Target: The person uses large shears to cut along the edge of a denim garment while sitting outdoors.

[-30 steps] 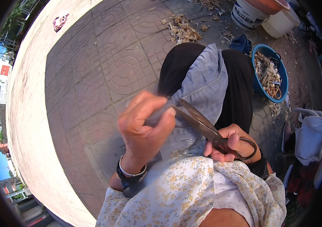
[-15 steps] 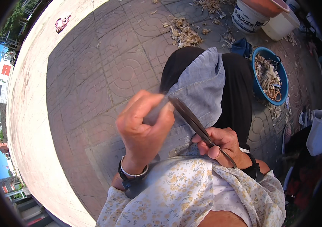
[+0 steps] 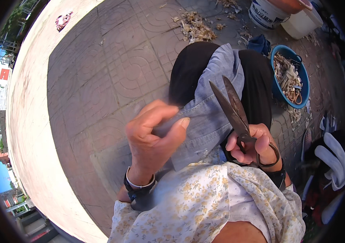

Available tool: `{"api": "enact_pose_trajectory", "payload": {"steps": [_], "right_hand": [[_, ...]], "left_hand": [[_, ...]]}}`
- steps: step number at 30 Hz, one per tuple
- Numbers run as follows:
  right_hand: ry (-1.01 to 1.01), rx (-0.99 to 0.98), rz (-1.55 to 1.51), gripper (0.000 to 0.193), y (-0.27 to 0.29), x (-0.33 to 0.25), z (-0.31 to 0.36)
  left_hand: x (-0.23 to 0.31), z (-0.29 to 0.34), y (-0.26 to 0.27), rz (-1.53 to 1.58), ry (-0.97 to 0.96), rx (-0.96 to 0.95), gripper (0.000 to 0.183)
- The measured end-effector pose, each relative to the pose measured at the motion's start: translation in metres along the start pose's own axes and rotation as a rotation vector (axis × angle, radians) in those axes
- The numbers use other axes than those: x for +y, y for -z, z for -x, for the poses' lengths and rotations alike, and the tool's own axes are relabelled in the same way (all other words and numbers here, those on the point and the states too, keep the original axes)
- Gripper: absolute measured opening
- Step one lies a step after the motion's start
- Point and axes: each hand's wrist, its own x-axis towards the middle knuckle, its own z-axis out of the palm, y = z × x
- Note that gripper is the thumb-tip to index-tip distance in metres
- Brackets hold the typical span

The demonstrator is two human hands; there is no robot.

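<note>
My right hand [image 3: 257,146] grips a pair of dark, worn scissors [image 3: 237,111], its fingers through the handle loops. The blades stand a little apart, pointing up and away over my lap. To their left, my left hand [image 3: 150,137] hovers over the grey-blue cloth [image 3: 205,117] draped across my lap. Its fingers are curled, with a gap between thumb and index finger, and I see nothing held there.
At the right stands a blue basin [image 3: 275,87] of pale, dry scraps. A scrap pile [image 3: 196,28] lies on the paving beyond my knees. White buckets [image 3: 300,26] stand at the back right, near a dark blue cloth [image 3: 258,43]. White gloves [image 3: 332,156] show at the far right.
The scissors have swung upright in my right hand, and their blades have parted. My left hand has come away from the blade tips, staying nearly in place. White gloves have appeared at the right.
</note>
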Motion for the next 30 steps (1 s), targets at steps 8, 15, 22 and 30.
{"api": "enact_pose_trajectory", "payload": {"steps": [8, 15, 22, 30], "right_hand": [[-0.065, -0.175, -0.006, 0.064, 0.0042, 0.0062, 0.0073], [-0.088, -0.189, -0.029, 0.060, 0.0026, 0.0060, 0.0064], [-0.091, -0.203, -0.056, 0.057, 0.0019, 0.0064, 0.0068], [-0.107, -0.213, -0.092, 0.057, 0.0016, 0.0092, 0.0061]], "left_hand": [[-0.0007, -0.0004, -0.0023, -0.005, -0.002, 0.010, 0.015], [-0.0013, 0.0009, -0.0019, -0.041, -0.034, 0.015, 0.016], [0.0012, 0.0017, -0.0016, -0.088, -0.075, 0.031, 0.016], [0.0006, 0.0012, -0.0021, -0.154, -0.138, 0.053, 0.018]]}}
